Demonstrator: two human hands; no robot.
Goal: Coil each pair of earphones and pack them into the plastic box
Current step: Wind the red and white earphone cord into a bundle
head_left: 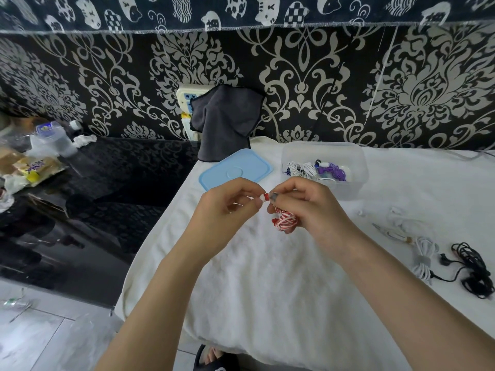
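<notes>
Holding a red-and-white striped earphone coil [286, 220] tucked against the right hand [308, 207], fingers closed round the bundle, while the loose end with its red-and-white plug tip [263, 197] sticks out leftward and gets pinched by the left hand [227, 204] at thumb and forefinger. So basically both hands clamped on the same cord, held above the white towel [267, 277]. Key bit for what comes next, probably: clear plastic box [324, 170] sits just beyond and slightly right of the right hand, open, blue lid [235, 168] lying beside it on the left, with white and purple earphones [318, 170] already inside. Looks like only the tail needs tucking, then a short forward reach with the right hand, which is nearer. Still waiting off to the right: a tied white cable [424, 259] and black earphones [474, 271], plus some loose white bits hard to make out.
</notes>
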